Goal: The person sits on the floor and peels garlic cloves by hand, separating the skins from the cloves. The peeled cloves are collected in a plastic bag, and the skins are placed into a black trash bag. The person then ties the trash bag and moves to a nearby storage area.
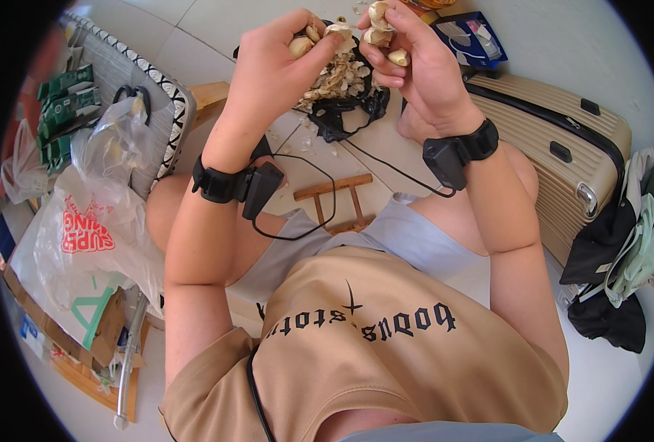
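Observation:
My left hand [282,66] holds garlic cloves [301,47] against its fingers. Its thumb pinches a papery, pale garlic piece [340,34]. Close beside it, my right hand [423,69] grips a partly broken garlic bulb [378,36] between thumb and fingers. A loose clove [398,57] with a pale yellow face lies against the lower fingers of that hand. Beneath both hands, a heap of dry garlic skins [338,83] fills an open black plastic bag [332,124] on the floor, partly hidden by the left hand. Skin flakes [309,145] are scattered on the tiles.
Black wrist devices [263,190] with cables are strapped to both forearms. A low wooden stool frame [335,193] stands between my legs. At right are a ribbed beige suitcase [548,127] and a blue box [470,41]. Plastic bags [92,221] and a patterned cushioned edge [177,119] lie left.

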Demonstrator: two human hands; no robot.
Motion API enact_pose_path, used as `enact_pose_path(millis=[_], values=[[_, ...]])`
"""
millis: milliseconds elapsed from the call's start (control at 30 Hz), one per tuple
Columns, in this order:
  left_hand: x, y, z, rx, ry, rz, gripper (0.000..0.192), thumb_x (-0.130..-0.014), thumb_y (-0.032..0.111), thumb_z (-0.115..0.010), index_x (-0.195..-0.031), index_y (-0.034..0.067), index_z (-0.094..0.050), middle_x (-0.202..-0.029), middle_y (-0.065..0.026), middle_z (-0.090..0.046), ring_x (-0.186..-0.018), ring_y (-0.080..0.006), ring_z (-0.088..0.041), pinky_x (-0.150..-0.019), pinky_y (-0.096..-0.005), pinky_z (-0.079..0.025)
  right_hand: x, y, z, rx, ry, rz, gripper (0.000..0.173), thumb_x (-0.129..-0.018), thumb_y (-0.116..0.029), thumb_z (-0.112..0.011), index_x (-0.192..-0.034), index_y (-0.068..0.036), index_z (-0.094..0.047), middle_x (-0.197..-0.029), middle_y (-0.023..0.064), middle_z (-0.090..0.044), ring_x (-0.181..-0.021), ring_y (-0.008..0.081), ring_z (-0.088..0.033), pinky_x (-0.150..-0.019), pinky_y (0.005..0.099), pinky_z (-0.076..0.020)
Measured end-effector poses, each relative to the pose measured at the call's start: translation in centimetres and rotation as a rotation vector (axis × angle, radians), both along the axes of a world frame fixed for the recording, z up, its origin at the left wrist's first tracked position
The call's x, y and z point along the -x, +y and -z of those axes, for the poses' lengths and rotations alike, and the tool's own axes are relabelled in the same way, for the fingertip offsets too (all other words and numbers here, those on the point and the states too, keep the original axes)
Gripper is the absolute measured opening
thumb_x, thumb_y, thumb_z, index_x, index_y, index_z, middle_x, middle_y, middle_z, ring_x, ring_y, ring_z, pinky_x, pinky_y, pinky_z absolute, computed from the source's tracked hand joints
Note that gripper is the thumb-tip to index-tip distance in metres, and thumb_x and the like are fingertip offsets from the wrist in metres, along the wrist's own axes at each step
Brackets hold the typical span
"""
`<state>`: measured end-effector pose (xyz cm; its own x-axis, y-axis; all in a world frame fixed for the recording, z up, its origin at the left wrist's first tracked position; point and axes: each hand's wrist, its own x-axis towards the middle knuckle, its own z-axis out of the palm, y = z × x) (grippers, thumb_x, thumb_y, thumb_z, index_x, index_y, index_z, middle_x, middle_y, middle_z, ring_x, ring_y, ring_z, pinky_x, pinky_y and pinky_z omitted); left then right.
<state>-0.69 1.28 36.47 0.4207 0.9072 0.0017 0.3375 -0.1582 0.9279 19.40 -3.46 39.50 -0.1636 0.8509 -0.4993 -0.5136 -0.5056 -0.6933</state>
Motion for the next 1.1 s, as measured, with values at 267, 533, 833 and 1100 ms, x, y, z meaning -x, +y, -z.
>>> enact_pose_path(millis=[267,533,833,1100], values=[[0.4,0.6,0.0,0.020,0.119,0.026,0.035,-0.095,0.034,-0.081,-0.091,0.000,-0.072,-0.063,-0.0097,-0.062,-0.058,-0.0133,-0.053,-0.058,-0.0329,-0.048,-0.2,0.3,-1.4,0.024,0.055,0.032,0.029,-0.112,-0.034,-0.046,-0.110,-0.009,-0.060,-0.083,0.0022,-0.060,-0.054,0.0049,-0.040,-0.046,0.0190,-0.0315],[0.9,1.2,0.9,0.501,-0.288,0.074,0.030,-0.111,0.028,-0.058,-0.104,0.002,-0.070,-0.081,0.0014,-0.062,-0.059,-0.0038,-0.048,-0.052,-0.0216,-0.032,-0.7,0.3,-1.2,-0.052,0.335,-0.022,0.021,-0.112,-0.029,-0.052,-0.108,-0.010,-0.060,-0.096,0.0082,-0.068,-0.057,0.0071,-0.047,-0.045,0.0161,-0.0310],[1.4,1.7,0.9,0.874,-0.729,0.142,0.042,-0.114,0.035,-0.045,-0.118,-0.001,-0.067,-0.103,-0.0075,-0.069,-0.078,-0.0099,-0.062,-0.062,-0.0233,-0.046,-0.5,0.0,0.3,-0.045,-0.034,0.054,0.020,-0.112,-0.025,-0.053,-0.103,-0.010,-0.061,-0.079,0.0011,-0.059,-0.056,0.0053,-0.044,-0.044,0.0192,-0.0271],[0.1,0.6,-0.1,1.105,-0.888,-0.082,0.046,-0.115,0.031,-0.040,-0.137,-0.003,-0.061,-0.128,-0.0158,-0.072,-0.112,-0.0259,-0.072,-0.092,-0.0368,-0.061,0.7,0.4,1.2,-0.107,-0.240,0.070,0.014,-0.109,-0.016,-0.059,-0.099,-0.008,-0.065,-0.075,0.0000,-0.058,-0.062,0.0062,-0.050,-0.052,0.0206,-0.0367]])
